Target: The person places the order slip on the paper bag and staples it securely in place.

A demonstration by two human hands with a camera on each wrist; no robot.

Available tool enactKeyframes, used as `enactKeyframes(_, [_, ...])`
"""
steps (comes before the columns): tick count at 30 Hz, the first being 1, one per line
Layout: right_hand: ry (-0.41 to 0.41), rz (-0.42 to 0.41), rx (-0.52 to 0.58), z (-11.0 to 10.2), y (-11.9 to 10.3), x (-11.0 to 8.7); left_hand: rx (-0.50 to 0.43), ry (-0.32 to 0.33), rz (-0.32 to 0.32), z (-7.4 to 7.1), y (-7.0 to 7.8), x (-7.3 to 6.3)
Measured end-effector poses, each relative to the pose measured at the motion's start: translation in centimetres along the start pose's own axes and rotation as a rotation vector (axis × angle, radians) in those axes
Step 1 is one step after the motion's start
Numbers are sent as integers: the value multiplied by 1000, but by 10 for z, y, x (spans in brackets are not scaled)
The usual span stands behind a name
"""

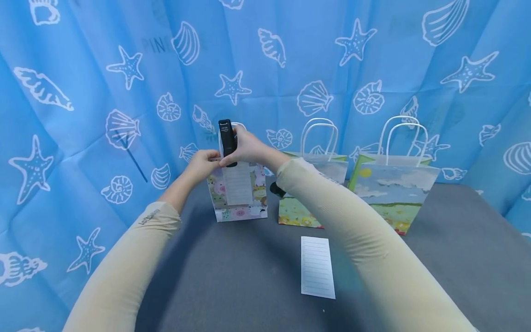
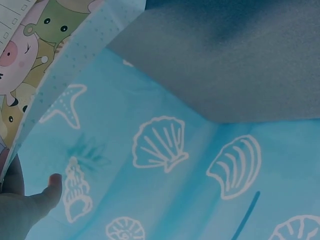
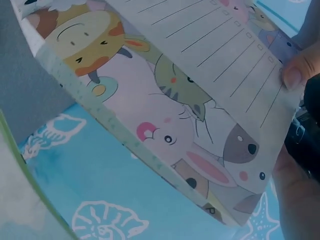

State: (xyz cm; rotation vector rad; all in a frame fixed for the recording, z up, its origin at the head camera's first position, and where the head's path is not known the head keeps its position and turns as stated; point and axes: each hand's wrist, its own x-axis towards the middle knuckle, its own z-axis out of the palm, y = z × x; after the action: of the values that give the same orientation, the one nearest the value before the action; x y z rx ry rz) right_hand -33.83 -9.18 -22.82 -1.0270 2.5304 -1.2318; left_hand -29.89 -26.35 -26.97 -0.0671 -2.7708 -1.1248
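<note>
A paper gift bag [image 1: 260, 186] printed with cartoon animals stands upright on the table at centre left. Against its front hangs a lined paper slip [image 1: 238, 186] with small checkboxes. At the bag's top edge my left hand [image 1: 202, 166] pinches the slip and bag, its thumb lying on the slip in the right wrist view. My right hand [image 1: 249, 146] grips a black stapler [image 1: 227, 136], held upright with its lower end over the slip's top. The right hand's fingers partly hide the bag's white handle. Part of the left hand [image 2: 25, 207] shows beside the bag in the left wrist view.
Two more gift bags with meadow pictures, one in the middle [image 1: 296, 212] and one at right [image 1: 398, 184], stand behind my right arm. Another lined slip [image 1: 317, 267] lies on the grey table [image 1: 232, 276]. A blue seashell curtain [image 1: 257, 60] hangs behind everything.
</note>
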Motion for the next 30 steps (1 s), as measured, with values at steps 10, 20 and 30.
enactKeyframes(10, [25,-26,-39,1,1,-1,23,17,25,1,1,-1])
enactKeyframes(20, [20,-12,13,1,7,-1,14,17,35,4,0,-2])
enactKeyframes(30, [64,28,67,1,10,0,139,-63,47,0,4,-3])
